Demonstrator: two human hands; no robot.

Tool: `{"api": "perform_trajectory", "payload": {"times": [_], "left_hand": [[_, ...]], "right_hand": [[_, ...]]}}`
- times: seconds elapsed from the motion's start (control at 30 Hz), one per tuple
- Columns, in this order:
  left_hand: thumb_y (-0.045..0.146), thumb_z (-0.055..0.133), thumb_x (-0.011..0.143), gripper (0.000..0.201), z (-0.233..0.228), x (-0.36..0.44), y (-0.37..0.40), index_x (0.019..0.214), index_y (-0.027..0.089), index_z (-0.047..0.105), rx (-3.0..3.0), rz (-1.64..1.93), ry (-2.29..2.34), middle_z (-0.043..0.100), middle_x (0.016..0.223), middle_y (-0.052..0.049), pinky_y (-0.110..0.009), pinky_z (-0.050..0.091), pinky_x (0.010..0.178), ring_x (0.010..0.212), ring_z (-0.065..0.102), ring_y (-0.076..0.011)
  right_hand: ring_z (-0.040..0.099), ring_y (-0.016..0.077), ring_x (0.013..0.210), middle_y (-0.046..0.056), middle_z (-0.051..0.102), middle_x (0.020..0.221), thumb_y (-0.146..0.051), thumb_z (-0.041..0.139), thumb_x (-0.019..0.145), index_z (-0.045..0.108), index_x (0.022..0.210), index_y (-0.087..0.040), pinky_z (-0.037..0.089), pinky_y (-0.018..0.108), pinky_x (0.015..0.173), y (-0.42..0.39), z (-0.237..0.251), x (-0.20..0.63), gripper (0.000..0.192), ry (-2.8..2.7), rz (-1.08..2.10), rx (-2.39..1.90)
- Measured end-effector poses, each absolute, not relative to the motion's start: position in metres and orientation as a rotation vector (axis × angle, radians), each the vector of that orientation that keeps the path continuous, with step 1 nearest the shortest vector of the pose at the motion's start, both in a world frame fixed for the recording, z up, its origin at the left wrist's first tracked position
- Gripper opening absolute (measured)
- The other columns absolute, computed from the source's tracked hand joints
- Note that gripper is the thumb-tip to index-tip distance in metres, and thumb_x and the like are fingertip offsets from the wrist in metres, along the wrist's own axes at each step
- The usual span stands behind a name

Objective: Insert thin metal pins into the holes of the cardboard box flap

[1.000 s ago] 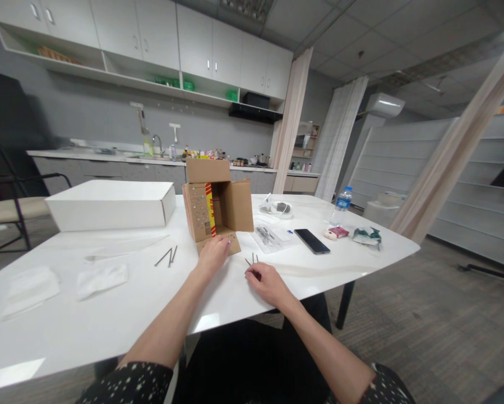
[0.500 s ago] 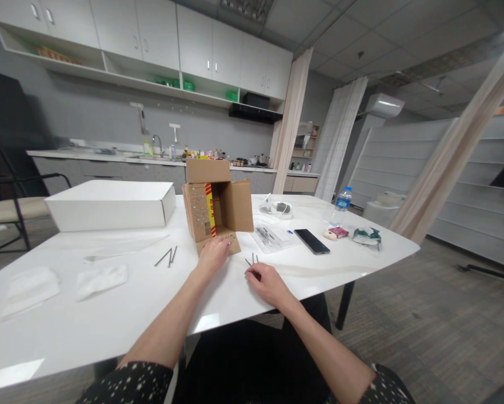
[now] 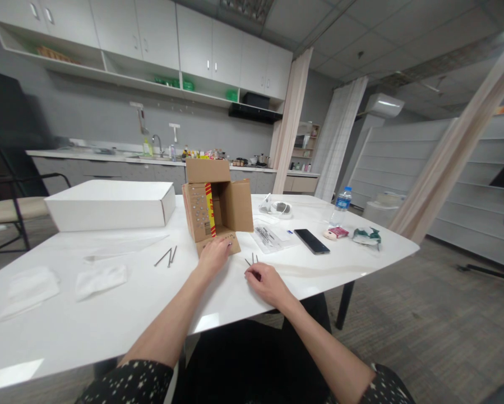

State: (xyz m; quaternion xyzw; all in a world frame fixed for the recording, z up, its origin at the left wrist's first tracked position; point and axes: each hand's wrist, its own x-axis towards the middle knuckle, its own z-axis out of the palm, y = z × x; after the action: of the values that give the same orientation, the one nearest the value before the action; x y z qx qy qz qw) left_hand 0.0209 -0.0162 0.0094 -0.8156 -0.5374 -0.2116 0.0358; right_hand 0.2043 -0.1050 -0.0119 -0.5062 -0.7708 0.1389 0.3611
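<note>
Left hand (image 3: 213, 255) rests flat on the bottom flap of the brown cardboard box (image 3: 217, 203) standing on the white desk (image 3: 109, 314); right hand (image 3: 267, 283), grip pinched, seems to be picking thin dark nails (image 3: 252, 260).

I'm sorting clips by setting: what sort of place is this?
Probably an office break room or staff kitchenette: wall cabinets over a counter with a sink tap, a white table, and curtain partitions.
</note>
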Motion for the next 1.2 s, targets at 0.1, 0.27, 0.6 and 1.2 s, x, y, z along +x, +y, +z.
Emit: {"api": "perform_trajectory", "payload": {"times": [0.1,0.27,0.6,1.2], "left_hand": [[0.022,0.037,0.096,0.033,0.011,0.022,-0.017,0.105,0.017,0.068,-2.507,-0.644,-1.66,0.068,0.11,-0.01,-0.032,0.046,0.09,0.105,0.062,-0.0228],[0.023,0.037,0.096,0.033,0.011,0.022,-0.018,0.105,0.017,0.068,-2.527,-0.659,-1.669,0.068,0.112,-0.011,-0.033,0.046,0.089,0.105,0.062,-0.0237],[0.022,0.038,0.095,0.031,0.016,0.021,-0.024,0.102,0.018,0.068,-2.528,-0.65,-1.685,0.068,0.111,-0.011,-0.033,0.046,0.088,0.103,0.063,-0.0239],[0.027,0.034,0.097,0.033,0.015,0.022,-0.029,0.104,0.017,0.066,-2.529,-0.517,-1.731,0.07,0.107,-0.012,-0.033,0.046,0.086,0.1,0.065,-0.0247]], "right_hand": [[0.058,0.0147,0.07,0.003,0.068,0.078,-0.016,0.054,0.086,0.069,0.081,-0.017,0.041,0.024,0.066,-0.105,-0.012,0.204,0.016,-1.99,0.351,-1.305],[0.058,0.015,0.07,0.004,0.068,0.079,-0.017,0.054,0.087,0.069,0.082,-0.017,0.041,0.024,0.066,-0.105,-0.012,0.204,0.016,-1.991,0.351,-1.301],[0.057,0.0149,0.07,0.003,0.067,0.077,-0.016,0.054,0.086,0.069,0.081,-0.017,0.041,0.024,0.066,-0.107,-0.007,0.203,0.016,-1.995,0.365,-1.31],[0.056,0.0146,0.069,0.003,0.067,0.076,-0.016,0.054,0.086,0.069,0.08,-0.017,0.041,0.025,0.066,-0.107,-0.008,0.203,0.016,-1.996,0.364,-1.305]]}}
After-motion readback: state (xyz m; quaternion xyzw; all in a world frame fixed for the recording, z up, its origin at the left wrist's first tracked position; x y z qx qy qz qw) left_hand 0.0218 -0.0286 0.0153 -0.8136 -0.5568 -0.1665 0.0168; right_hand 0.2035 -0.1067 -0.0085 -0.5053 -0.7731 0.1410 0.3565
